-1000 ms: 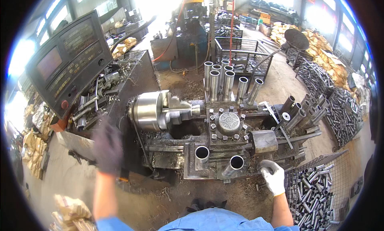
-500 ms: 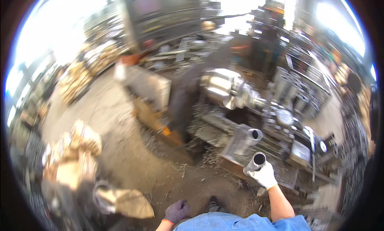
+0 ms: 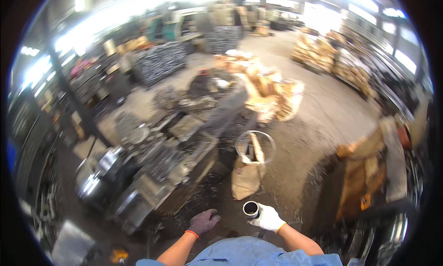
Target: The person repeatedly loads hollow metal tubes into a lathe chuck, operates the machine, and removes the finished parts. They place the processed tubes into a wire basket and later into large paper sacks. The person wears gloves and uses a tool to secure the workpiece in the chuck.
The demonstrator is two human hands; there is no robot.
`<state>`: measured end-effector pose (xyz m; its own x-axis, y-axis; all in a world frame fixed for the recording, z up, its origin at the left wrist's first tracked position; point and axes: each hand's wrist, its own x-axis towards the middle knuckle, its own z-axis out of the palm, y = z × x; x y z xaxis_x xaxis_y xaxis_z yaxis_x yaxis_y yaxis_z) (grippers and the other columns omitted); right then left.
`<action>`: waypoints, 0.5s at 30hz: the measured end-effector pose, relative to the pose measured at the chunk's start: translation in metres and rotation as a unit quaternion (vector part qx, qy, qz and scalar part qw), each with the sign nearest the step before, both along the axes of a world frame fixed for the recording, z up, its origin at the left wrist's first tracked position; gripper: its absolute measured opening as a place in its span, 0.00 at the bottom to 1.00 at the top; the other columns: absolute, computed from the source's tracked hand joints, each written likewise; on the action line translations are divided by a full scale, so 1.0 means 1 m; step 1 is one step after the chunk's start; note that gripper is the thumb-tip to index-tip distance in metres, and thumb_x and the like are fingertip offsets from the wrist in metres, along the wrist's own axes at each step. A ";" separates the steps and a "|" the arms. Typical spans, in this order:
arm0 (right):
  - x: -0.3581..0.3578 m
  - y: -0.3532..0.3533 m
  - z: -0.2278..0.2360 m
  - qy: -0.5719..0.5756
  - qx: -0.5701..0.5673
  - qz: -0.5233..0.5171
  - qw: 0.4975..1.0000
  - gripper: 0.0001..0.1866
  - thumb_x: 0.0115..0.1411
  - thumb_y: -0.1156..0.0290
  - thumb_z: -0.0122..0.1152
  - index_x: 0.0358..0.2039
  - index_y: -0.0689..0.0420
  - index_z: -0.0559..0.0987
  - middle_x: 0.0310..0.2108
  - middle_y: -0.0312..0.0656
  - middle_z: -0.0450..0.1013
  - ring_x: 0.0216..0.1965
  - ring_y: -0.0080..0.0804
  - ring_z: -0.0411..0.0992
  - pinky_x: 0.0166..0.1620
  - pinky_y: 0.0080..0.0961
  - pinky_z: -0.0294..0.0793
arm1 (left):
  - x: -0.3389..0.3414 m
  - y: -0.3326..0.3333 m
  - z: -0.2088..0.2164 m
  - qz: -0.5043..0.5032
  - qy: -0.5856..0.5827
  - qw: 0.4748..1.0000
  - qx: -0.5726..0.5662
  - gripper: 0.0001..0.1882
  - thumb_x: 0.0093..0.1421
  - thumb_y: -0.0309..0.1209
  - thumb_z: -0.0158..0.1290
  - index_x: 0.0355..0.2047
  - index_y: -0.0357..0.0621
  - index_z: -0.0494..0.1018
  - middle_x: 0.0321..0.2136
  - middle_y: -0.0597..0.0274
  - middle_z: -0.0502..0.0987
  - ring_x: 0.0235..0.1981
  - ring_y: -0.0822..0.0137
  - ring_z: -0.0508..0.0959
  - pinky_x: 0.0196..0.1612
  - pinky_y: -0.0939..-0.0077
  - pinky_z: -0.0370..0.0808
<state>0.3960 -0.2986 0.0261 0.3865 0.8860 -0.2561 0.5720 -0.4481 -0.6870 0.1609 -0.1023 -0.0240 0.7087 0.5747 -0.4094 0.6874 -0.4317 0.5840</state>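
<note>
My right hand [image 3: 269, 218], in a white glove, is closed around a short metal tube [image 3: 250, 209] whose open dark end faces up. My left hand [image 3: 204, 221], in a dark glove with an orange cuff, hangs low beside it with the fingers loosely curled and holds nothing. Both hands are close to my body, above a dark oily floor. Just beyond the tube stands a tan sack [image 3: 248, 172] held open by a metal ring [image 3: 255, 146].
A grey lathe-like machine [image 3: 138, 174] fills the left. Stacks of tan sacks [image 3: 277, 93] lie on the concrete floor ahead. A brownish machine or bin [image 3: 374, 174] stands on the right. Racks of metal parts [image 3: 159, 61] sit farther back.
The view has swung far around, away from the lathe and its tube racks toward the open floor. My right hand has carried the tube along; my left hand has dropped low.
</note>
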 end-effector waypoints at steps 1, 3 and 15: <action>-0.003 0.033 0.005 -0.007 -0.001 0.046 0.999 0.36 0.53 0.47 0.75 0.58 0.52 0.79 0.49 0.50 0.82 0.50 0.51 0.81 0.54 0.41 0.80 | -0.015 0.006 0.001 0.041 -0.036 0.998 -0.009 0.31 0.67 0.55 0.54 0.63 0.51 0.77 0.59 0.50 0.80 0.61 0.50 0.79 0.64 0.58 0.74; -0.011 0.098 0.016 -0.005 0.031 0.128 0.991 0.35 0.53 0.48 0.76 0.58 0.51 0.79 0.49 0.50 0.82 0.50 0.51 0.81 0.54 0.42 0.80 | -0.041 0.013 0.002 0.130 -0.052 0.990 -0.029 0.29 0.67 0.53 0.56 0.61 0.50 0.77 0.58 0.51 0.81 0.60 0.51 0.80 0.62 0.59 0.75; -0.050 0.368 0.048 0.075 0.096 0.346 0.930 0.36 0.52 0.52 0.76 0.60 0.53 0.77 0.51 0.54 0.81 0.53 0.55 0.80 0.56 0.43 0.79 | -0.119 0.188 0.092 0.398 -0.081 0.794 0.452 0.31 0.60 0.38 0.65 0.63 0.46 0.73 0.52 0.47 0.81 0.54 0.44 0.80 0.59 0.49 0.75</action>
<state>0.3456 0.0697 0.0737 -0.3208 0.9443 -0.0732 0.5700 0.1308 -0.8111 0.0416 0.0852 0.0684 -0.0255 0.8739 0.4855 0.9003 -0.1910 0.3911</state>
